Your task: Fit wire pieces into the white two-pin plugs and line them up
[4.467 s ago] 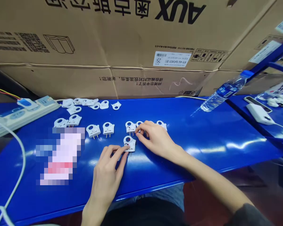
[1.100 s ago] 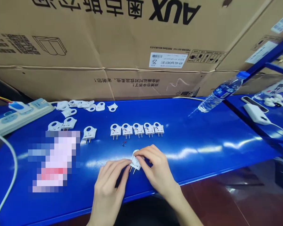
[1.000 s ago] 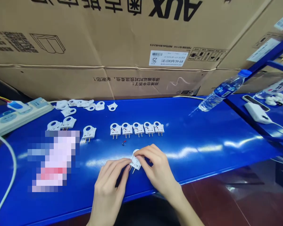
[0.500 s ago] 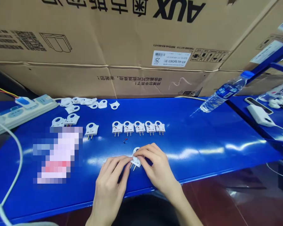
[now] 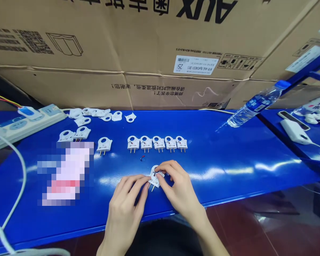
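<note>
"What are your hands doing?"

"Your left hand (image 5: 124,209) and right hand (image 5: 180,192) meet in front of you, fingers closed narrowly on a white two-pin plug (image 5: 154,180), its pins angled toward you."

"And around them?"

"A glossy blue desk (image 5: 229,153) stands against a cardboard box (image 5: 149,85). Beyond your hands lie five plugs in a row (image 5: 157,143), one more plug (image 5: 104,145) to their left, then two more (image 5: 74,134). Loose white covers (image 5: 96,114) overlap too much to count."
</note>
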Tool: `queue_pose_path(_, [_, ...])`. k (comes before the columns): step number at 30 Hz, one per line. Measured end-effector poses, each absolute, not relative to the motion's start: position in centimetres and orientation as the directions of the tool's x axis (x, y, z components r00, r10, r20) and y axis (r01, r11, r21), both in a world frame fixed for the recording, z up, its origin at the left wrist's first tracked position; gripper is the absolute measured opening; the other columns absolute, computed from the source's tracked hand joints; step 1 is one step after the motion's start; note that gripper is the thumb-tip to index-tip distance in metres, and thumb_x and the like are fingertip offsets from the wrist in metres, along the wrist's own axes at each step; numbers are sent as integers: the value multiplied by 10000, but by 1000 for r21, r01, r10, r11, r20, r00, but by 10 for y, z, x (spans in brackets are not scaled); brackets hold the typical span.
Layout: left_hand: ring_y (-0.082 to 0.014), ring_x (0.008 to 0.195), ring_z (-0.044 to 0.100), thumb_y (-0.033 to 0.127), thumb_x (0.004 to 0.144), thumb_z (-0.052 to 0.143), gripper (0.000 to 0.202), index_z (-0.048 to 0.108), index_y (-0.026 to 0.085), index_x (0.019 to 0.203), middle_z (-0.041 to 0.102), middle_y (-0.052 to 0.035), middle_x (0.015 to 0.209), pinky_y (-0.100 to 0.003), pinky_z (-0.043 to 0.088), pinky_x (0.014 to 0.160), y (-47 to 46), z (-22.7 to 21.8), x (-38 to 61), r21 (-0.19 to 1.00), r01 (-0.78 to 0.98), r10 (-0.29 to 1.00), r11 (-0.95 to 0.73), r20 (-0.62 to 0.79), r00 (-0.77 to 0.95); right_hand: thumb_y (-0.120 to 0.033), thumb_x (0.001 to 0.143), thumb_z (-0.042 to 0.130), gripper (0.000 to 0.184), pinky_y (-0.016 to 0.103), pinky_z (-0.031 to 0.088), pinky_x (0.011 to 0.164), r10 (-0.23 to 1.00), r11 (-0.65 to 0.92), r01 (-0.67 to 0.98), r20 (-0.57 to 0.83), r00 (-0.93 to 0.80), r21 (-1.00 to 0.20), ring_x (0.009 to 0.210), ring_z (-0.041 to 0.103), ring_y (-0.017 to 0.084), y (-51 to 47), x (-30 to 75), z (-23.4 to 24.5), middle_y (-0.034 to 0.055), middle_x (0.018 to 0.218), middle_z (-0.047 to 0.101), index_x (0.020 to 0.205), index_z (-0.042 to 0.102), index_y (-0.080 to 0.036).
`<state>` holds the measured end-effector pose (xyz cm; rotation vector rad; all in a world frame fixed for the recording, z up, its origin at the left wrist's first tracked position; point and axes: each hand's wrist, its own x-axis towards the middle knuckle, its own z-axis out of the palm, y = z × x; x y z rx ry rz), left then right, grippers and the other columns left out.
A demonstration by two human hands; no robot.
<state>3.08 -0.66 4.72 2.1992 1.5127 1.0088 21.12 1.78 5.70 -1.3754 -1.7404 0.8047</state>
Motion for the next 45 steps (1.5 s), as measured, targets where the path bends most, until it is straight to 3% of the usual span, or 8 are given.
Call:
queue_pose_path(20, [-194,977,635,173,1001,607,272,651,279,1247,681,-33,1051,-338,546,871,-8,48,30,573,675,876,-466,405,261,-180,1017,576,225,379,578,892,958,287,512,232,-170,-810,1019,665,216,18,212,56,69,1138,659,1110,760,-271])
queue_pose_path(31, [-170,893,597,165,1010,593,265,661,246,1253,642,-29,960,-306,510,824,-10,52,27,472,738,856,-482,434,282,-216,1065,486,297,355,569,914,977,207,499,152,-149,-842,1045,667,212,17,212,57,76,1213,645,1310,642,-277])
queue_pose_path(38, [-205,889,605,357,1015,586,264,719,266,1225,703,-22,967,-333,495,835,-14,51,-22,295,876,864,-381,452,224,-203,1042,528,293,400,557,968,963,264,602,172,-207,-753,1150,632,232,17,212,58,70,1219,652,1305,637,-276])
queue_pose_path(45, [-247,833,578,451,1048,474,399,779,203,1113,714,-55,873,-363,475,769,15,59,-25,294,944,909,-151,417,15,-147,1032,498,363,414,588,917,932,361,712,197,-305,-602,1144,616,247,17,208,60,96,1249,645,1365,609,-239])
